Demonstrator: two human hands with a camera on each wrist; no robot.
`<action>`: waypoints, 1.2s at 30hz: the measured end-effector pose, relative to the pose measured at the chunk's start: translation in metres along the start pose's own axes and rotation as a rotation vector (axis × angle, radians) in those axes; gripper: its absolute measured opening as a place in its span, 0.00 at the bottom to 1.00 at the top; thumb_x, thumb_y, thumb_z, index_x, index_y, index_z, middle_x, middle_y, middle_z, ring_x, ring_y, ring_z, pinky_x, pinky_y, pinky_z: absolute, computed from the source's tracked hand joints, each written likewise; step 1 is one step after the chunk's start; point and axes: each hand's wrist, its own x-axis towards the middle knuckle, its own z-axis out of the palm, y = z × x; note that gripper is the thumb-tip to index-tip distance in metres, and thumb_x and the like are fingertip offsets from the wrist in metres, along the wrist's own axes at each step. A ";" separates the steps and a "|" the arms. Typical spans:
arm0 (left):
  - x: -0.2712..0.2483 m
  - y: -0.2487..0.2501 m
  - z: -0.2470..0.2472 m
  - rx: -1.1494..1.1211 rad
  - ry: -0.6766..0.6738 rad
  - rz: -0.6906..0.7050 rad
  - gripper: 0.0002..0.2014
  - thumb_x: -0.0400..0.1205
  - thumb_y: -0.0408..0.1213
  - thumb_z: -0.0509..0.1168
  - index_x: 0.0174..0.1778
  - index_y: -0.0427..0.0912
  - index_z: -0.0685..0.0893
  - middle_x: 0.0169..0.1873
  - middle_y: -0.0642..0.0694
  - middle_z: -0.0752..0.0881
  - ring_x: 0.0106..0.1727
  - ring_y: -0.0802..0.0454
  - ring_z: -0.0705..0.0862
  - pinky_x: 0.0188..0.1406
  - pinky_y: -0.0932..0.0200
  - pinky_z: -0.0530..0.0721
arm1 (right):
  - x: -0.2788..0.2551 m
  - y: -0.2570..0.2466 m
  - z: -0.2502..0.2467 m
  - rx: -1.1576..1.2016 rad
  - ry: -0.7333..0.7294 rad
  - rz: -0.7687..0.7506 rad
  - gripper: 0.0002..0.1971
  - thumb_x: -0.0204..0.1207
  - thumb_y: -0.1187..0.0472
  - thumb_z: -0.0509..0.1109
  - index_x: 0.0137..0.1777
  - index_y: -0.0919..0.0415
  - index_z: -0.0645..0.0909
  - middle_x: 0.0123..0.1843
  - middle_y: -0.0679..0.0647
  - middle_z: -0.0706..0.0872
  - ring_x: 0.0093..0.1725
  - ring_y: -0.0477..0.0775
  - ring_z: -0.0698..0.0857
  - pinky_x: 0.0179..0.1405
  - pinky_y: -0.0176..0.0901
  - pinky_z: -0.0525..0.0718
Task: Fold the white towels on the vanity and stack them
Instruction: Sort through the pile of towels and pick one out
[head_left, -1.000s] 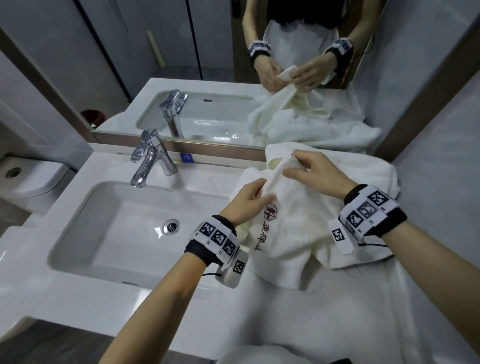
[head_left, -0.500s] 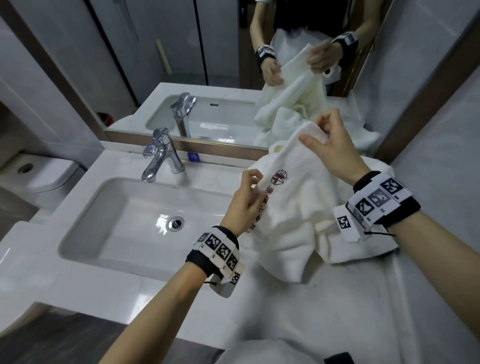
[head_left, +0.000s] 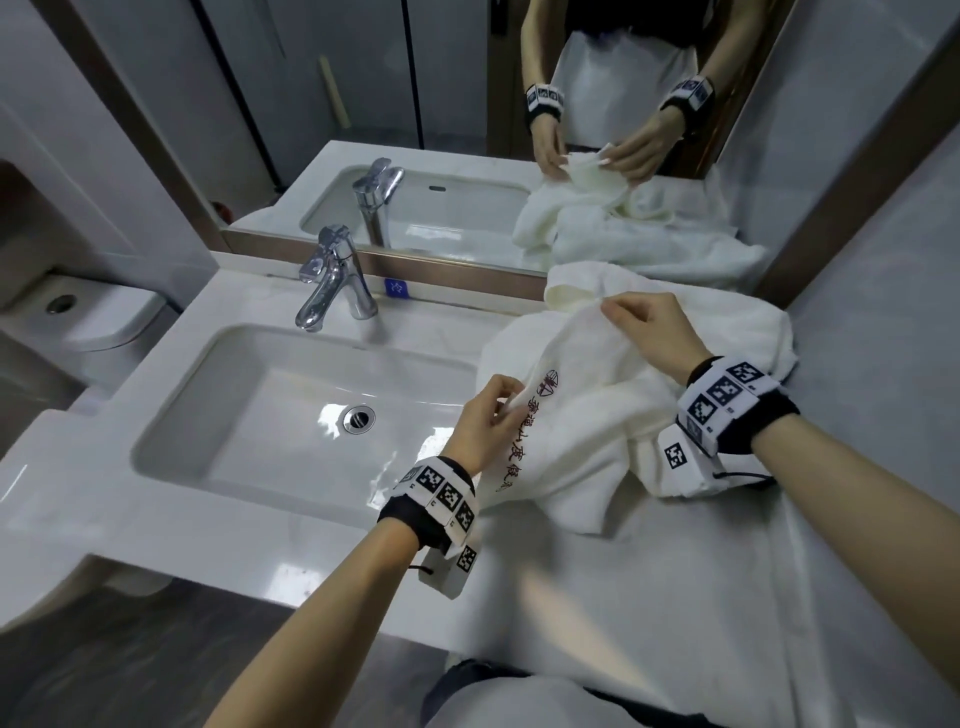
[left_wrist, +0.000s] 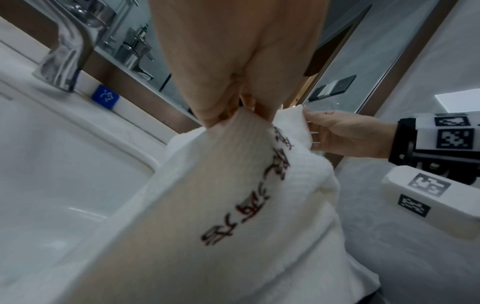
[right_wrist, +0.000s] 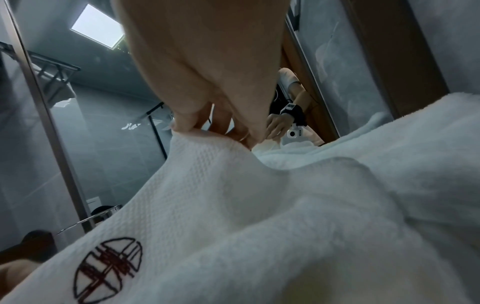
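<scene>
Left hand (head_left: 480, 421) and right hand (head_left: 649, 327) each pinch an edge of the embroidered white towel (head_left: 587, 415), lifted above rumpled towels (head_left: 748, 322) on the vanity (head_left: 623, 597).

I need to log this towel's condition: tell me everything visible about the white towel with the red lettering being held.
The towel is white, thick terry with a flatter woven band along its edge. That band carries a round dark red emblem and a row of dark red characters. It is unfolded and rumpled. The left hand pinches the edge beside the lettering; the right hand pinches the same edge farther along, holding it stretched. The rest sags onto other white towels on the vanity right of the sink.
</scene>
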 end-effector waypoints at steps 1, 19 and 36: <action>-0.003 -0.001 0.000 -0.010 0.001 -0.028 0.04 0.82 0.32 0.64 0.51 0.41 0.77 0.46 0.47 0.83 0.37 0.58 0.80 0.34 0.75 0.78 | 0.000 0.000 0.002 0.004 0.021 0.004 0.11 0.81 0.61 0.65 0.53 0.68 0.86 0.49 0.55 0.87 0.51 0.48 0.81 0.55 0.42 0.77; -0.042 -0.013 0.007 0.118 0.125 -0.044 0.03 0.83 0.34 0.62 0.47 0.39 0.74 0.36 0.43 0.81 0.36 0.50 0.75 0.40 0.54 0.75 | 0.000 0.009 0.017 -0.148 -0.065 0.073 0.11 0.77 0.62 0.70 0.57 0.66 0.83 0.54 0.60 0.86 0.52 0.51 0.82 0.49 0.33 0.79; -0.011 0.029 -0.004 0.298 -0.204 0.005 0.14 0.81 0.42 0.67 0.59 0.40 0.80 0.53 0.43 0.86 0.52 0.45 0.85 0.51 0.53 0.83 | -0.015 -0.101 -0.077 0.134 0.433 -0.270 0.07 0.77 0.57 0.69 0.44 0.45 0.74 0.46 0.42 0.81 0.44 0.35 0.79 0.49 0.29 0.80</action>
